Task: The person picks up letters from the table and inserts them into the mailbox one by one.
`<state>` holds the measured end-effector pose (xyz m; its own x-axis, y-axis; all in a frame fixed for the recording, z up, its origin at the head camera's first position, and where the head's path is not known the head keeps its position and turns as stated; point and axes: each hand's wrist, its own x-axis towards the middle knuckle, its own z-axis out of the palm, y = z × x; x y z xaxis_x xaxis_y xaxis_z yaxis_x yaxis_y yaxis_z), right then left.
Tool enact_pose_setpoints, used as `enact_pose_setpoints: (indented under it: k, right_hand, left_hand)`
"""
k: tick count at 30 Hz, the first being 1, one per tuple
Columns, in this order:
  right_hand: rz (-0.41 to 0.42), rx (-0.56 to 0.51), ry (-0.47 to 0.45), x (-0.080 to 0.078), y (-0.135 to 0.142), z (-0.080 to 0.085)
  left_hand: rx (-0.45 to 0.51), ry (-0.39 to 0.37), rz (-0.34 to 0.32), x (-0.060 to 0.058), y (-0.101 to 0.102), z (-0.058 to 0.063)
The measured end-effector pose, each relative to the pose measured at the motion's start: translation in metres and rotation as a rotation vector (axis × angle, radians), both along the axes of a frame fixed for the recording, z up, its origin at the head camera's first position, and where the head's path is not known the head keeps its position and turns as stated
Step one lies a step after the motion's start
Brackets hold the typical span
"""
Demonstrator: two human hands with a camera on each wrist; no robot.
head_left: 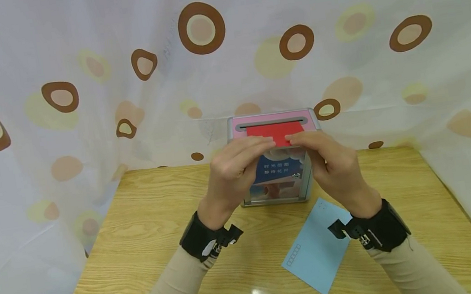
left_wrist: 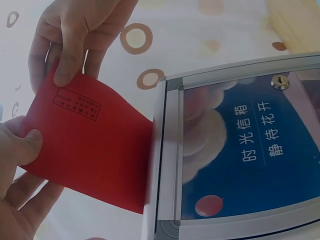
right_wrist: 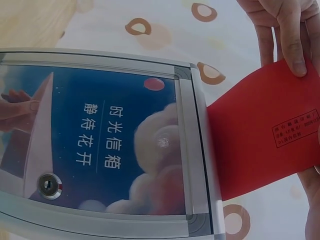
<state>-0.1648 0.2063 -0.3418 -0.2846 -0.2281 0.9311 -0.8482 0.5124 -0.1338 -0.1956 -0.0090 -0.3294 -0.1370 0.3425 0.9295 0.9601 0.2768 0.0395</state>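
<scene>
Both hands hold a red envelope (head_left: 277, 132) above a mailbox (head_left: 280, 192) with a pink top, grey frame and blue printed front. The envelope's far edge meets the slot (head_left: 241, 127) in the top; how deep it sits inside is hidden. My left hand (head_left: 235, 167) pinches the near edge on the left, thumb on the printed face in the left wrist view. On the right, my right hand (head_left: 338, 160) pinches the same edge, its thumb also over the red paper (left_wrist: 95, 150). The right wrist view shows the envelope (right_wrist: 260, 140) slightly bowed.
A light blue envelope (head_left: 315, 251) lies askew on the wooden table (head_left: 159, 213), in front of the mailbox and partly under the right wrist. A round keyhole lock (left_wrist: 280, 82) sits on the mailbox front. Patterned white curtain (head_left: 243, 70) surrounds the table's back and sides.
</scene>
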Motion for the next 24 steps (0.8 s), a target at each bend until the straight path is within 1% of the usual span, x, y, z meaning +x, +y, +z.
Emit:
enact_pose_setpoints:
  k: [5,10,24]
  right_hand:
    - [0.017,0.01,-0.017,-0.002,0.001,-0.005]
    - [0.011,0.01,-0.055,-0.003,0.002,-0.01]
    - [-0.012,0.01,-0.111,-0.005,0.003,-0.019]
  left_hand:
    - [-0.006,-0.031,0.0,0.0,0.0,-0.005]
    - [-0.012,-0.049,0.012,-0.001,0.0,-0.009]
    - [-0.018,-0.064,0.035,-0.006,0.002,-0.02]
